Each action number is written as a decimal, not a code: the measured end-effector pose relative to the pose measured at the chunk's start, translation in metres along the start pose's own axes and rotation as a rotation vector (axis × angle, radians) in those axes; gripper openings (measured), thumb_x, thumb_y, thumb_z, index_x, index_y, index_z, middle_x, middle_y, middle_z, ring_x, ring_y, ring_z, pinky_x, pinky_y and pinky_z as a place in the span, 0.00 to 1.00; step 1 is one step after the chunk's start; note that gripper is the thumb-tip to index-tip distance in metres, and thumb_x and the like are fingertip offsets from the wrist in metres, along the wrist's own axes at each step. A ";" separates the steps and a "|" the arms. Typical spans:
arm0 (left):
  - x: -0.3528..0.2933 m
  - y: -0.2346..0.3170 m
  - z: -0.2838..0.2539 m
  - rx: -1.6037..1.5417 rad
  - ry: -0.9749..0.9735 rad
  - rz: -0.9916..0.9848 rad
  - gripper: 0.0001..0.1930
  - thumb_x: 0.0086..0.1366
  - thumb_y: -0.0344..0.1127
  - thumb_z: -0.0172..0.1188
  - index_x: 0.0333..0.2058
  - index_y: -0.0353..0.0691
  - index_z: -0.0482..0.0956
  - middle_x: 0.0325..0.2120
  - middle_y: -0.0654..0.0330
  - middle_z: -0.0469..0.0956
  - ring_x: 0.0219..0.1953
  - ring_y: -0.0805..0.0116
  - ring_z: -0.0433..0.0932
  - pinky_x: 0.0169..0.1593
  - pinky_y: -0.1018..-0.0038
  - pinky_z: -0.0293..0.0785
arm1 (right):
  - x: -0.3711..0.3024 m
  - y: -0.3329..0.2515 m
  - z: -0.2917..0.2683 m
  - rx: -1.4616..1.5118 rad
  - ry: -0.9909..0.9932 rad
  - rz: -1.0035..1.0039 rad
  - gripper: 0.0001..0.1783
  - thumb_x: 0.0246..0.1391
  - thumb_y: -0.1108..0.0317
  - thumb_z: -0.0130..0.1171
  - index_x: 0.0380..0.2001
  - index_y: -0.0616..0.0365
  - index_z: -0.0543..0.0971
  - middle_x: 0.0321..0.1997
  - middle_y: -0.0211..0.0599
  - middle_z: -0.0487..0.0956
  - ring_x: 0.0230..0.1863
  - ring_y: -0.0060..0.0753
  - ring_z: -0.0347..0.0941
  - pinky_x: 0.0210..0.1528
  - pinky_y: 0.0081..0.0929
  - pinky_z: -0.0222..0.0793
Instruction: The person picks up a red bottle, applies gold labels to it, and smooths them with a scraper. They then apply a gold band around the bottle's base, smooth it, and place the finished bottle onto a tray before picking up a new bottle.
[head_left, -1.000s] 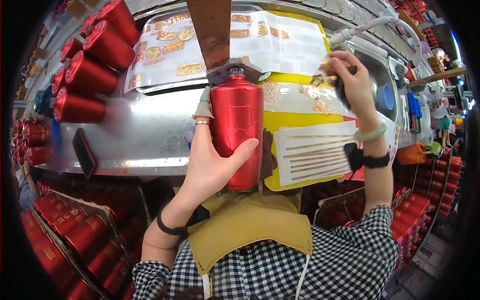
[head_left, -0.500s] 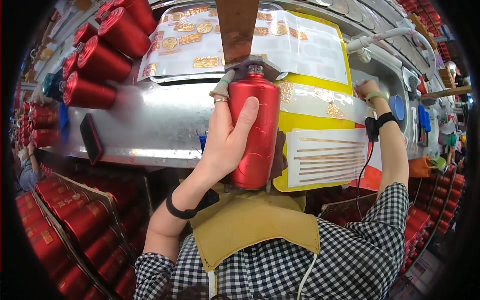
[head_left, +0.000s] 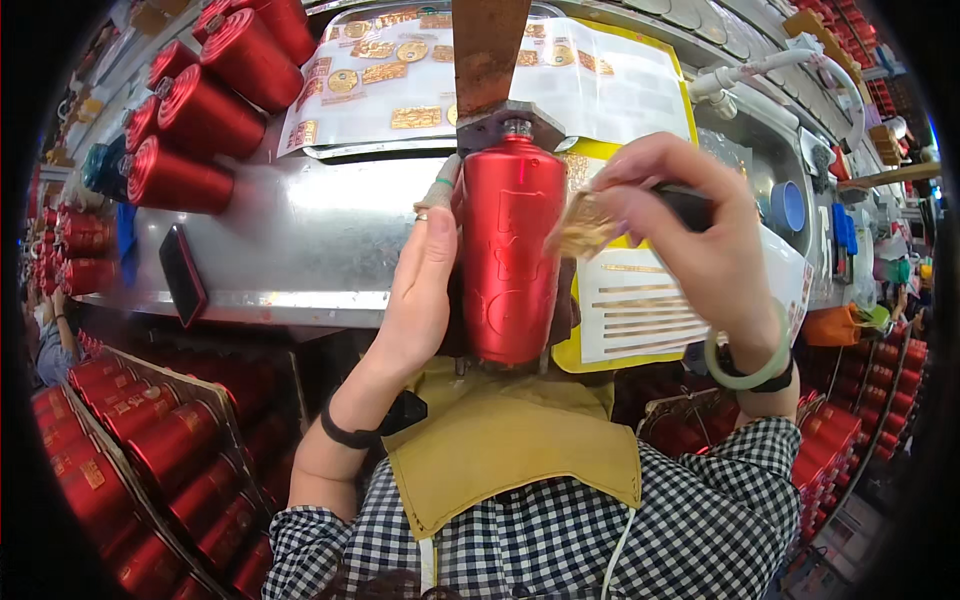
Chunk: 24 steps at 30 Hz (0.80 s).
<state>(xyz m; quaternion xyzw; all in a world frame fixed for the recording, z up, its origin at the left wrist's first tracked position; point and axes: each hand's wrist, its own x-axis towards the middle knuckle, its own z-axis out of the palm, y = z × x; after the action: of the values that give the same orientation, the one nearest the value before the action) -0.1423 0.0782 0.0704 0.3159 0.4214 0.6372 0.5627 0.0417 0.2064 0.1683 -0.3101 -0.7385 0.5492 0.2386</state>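
A glossy red bottle (head_left: 512, 250) with raised lettering lies in front of me, its threaded neck against a metal bracket (head_left: 520, 118). My left hand (head_left: 422, 280) lies along the bottle's left side, fingers stretched out and thumb no longer over it; a cloth finger cover is on one finger. On the other side, my right hand (head_left: 700, 225) pinches a shiny gold decal (head_left: 584, 228) close to the bottle's right flank. The decal is smeared by motion, so I cannot tell whether it touches the bottle.
White sheets of gold decals (head_left: 400, 75) lie behind the bottle. A striped sheet (head_left: 645, 310) rests on a yellow board at right, before a sink with a blue cup (head_left: 789, 206). Red bottles (head_left: 180, 175) and a phone (head_left: 182, 275) are at left. A rusty bar (head_left: 488, 55) overhangs the bench.
My right hand has come from the sink area to the bottle, bringing a gold decal. My left thumb has lifted off the bottle's top, and the bottle's raised lettering now faces up.
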 end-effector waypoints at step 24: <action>-0.003 -0.005 0.012 0.232 0.035 0.071 0.43 0.69 0.24 0.62 0.75 0.35 0.46 0.66 0.52 0.63 0.66 0.64 0.68 0.66 0.65 0.70 | 0.021 0.045 0.044 -0.188 0.138 -0.126 0.07 0.57 0.72 0.68 0.39 0.59 0.86 0.35 0.34 0.82 0.34 0.26 0.77 0.39 0.24 0.73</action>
<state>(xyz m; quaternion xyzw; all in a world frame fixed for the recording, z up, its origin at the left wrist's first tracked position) -0.1294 0.0774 0.0718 0.3826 0.4903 0.6092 0.4921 0.0054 0.2012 0.1129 -0.3211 -0.7864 0.4390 0.2927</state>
